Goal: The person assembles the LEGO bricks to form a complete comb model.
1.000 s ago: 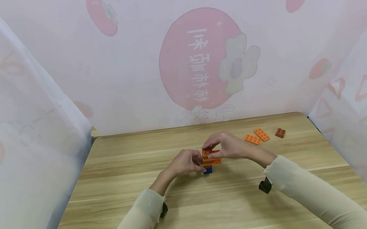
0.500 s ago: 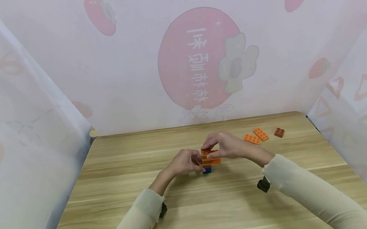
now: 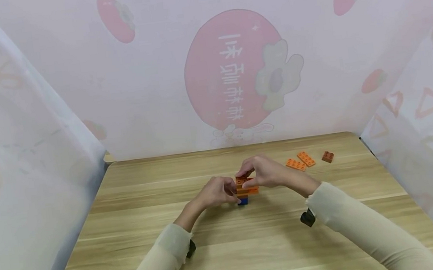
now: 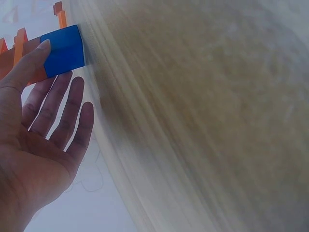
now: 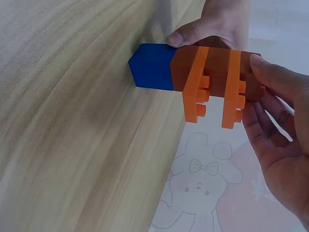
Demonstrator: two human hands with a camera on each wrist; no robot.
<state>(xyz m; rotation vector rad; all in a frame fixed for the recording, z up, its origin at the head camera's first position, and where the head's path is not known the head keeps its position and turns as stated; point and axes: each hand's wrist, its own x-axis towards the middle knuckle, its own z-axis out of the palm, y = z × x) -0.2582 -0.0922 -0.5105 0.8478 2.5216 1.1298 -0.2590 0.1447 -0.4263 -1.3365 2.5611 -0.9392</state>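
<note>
A small tower of toy building bricks stands upright on the wooden table (image 3: pixel 230 258), between my two hands. At its base is a blue brick (image 5: pixel 152 67). Above it, brown bricks (image 5: pixel 217 72) alternate with two orange plates (image 5: pixel 194 92), which jut out to one side with their studs showing. My left hand (image 3: pixel 216 191) steadies the lower part, its thumb where blue meets brown and its fingers on the opposite side. At the top, my right hand (image 3: pixel 266 173) pinches the uppermost brown brick (image 5: pixel 250 79) between thumb and fingers.
Two loose orange plates (image 3: pixel 296 164) lie beyond my right hand. Farther right is a single brown brick (image 3: pixel 328 156). A pale printed curtain (image 3: pixel 155 93) hangs behind the table's back edge and along both sides.
</note>
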